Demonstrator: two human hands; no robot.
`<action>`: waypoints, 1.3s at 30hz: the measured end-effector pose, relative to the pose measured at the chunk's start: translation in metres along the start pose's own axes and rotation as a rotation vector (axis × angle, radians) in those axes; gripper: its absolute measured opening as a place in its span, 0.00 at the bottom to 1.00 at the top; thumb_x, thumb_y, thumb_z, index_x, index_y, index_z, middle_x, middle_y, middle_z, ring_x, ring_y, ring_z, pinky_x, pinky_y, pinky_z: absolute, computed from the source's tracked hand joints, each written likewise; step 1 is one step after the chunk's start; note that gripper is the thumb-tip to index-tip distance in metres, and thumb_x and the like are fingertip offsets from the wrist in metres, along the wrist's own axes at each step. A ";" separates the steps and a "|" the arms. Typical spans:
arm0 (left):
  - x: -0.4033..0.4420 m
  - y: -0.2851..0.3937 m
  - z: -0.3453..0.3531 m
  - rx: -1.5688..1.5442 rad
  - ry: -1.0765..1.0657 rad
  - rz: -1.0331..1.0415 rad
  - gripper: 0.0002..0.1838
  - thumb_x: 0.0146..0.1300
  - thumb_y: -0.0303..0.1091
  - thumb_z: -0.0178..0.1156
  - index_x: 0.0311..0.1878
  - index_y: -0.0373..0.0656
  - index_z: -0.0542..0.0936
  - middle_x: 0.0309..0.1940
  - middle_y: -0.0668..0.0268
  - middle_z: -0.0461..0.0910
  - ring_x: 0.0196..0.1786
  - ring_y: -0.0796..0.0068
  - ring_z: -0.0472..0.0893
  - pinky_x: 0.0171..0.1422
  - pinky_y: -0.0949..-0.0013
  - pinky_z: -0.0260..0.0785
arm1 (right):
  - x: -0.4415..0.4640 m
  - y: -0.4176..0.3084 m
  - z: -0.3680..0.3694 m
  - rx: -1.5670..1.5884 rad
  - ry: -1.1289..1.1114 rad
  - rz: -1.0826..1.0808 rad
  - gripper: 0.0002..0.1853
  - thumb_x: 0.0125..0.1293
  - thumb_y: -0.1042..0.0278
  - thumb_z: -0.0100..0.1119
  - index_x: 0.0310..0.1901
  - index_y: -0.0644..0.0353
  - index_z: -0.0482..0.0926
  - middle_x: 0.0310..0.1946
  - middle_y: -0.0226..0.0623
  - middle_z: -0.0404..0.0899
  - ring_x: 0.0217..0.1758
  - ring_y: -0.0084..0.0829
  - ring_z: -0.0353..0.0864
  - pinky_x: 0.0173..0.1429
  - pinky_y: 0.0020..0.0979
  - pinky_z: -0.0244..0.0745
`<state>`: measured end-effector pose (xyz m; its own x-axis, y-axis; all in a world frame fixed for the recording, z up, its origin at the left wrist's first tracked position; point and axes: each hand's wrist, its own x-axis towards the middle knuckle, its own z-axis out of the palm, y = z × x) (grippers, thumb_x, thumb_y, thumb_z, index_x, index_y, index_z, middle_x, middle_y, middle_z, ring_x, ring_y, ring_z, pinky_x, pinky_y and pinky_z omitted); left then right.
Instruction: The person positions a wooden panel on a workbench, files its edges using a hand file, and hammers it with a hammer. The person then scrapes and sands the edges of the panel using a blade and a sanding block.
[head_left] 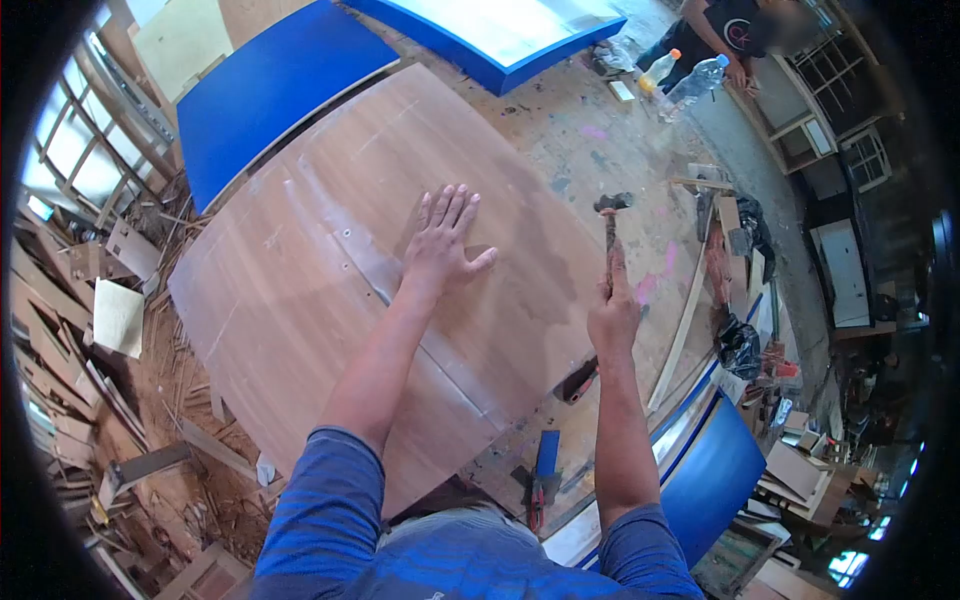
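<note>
My left hand (440, 245) lies flat on a large wooden panel (350, 170), its fingers spread. A pale strip with a few small dark holes or fastener heads crosses the panel beside that hand. My right hand (613, 315) is wrapped around the handle of a hammer (612, 203), whose dark head points away from me. The hammer is over the worktable (560, 150), just right of the panel's edge. Near my right forearm, a dark tool (577, 381), whose kind I cannot make out, lies by the panel's edge.
Blue panels (280, 90) lie beyond and at the lower right (710, 480). Two plastic bottles (700, 80) are at the far right, near another person (715, 35). Wood strips (683, 320) and black plastic (738, 348) line the right side. Scrap wood (120, 320) covers the left floor.
</note>
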<state>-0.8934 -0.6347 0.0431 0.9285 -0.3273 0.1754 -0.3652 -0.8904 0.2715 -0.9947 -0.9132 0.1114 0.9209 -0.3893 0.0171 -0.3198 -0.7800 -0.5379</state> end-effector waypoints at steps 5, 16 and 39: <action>-0.007 0.000 0.011 0.044 0.010 -0.048 0.50 0.72 0.67 0.52 0.87 0.44 0.56 0.88 0.59 0.52 0.91 0.60 0.46 0.94 0.50 0.29 | -0.050 -0.018 0.013 0.165 -0.037 -0.067 0.32 0.80 0.67 0.54 0.83 0.37 0.64 0.54 0.56 0.86 0.45 0.56 0.89 0.49 0.52 0.79; -0.206 -0.019 -0.016 -0.007 0.049 -0.116 0.52 0.71 0.71 0.53 0.86 0.42 0.60 0.88 0.59 0.55 0.91 0.62 0.48 0.94 0.49 0.32 | -0.152 -0.035 0.029 0.106 -0.322 -0.281 0.31 0.81 0.68 0.56 0.82 0.35 0.67 0.46 0.56 0.86 0.40 0.52 0.89 0.47 0.47 0.80; -0.232 0.023 -0.018 -0.003 -0.059 0.001 0.50 0.74 0.70 0.50 0.87 0.43 0.57 0.87 0.53 0.54 0.91 0.57 0.47 0.93 0.44 0.29 | -0.219 0.004 0.020 0.138 -0.292 -0.438 0.33 0.78 0.70 0.60 0.82 0.41 0.68 0.52 0.49 0.88 0.44 0.48 0.90 0.48 0.43 0.82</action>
<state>-1.1187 -0.5731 0.0254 0.9303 -0.3468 0.1197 -0.3666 -0.8890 0.2743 -1.1932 -0.8212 0.0881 0.9913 0.1256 0.0402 0.1221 -0.7593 -0.6392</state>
